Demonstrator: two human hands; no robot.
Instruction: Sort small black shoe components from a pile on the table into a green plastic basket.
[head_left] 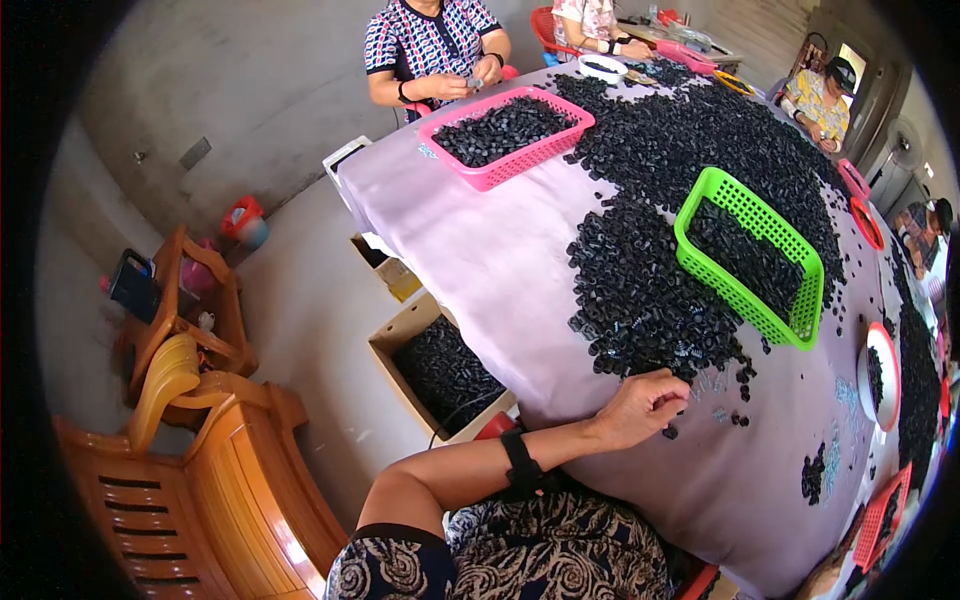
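Observation:
My left hand [640, 408] rests at the near edge of a heap of small black plastic pieces [640, 290] on the cloth-covered table [500, 250]. Its fingers are curled and pinched together; whatever they hold, if anything, is too small to make out. A single black piece [670, 432] lies just below the fingertips. Right beside the hand are small pale, spring-like bits [712, 382] and several loose black pieces [742, 385]. My right hand is out of view. Beyond the hand, a green plastic basket [740, 304] holding more black pieces sits on the heap.
A pink basket [535, 155] of black pieces stands at the far left. Right of me are a red-rimmed white bowl [890, 395] and a red basket [883, 518]. A cardboard box [405, 385] of black pieces is beside the table, near a wooden bench [240, 490]. Several people sit around the table.

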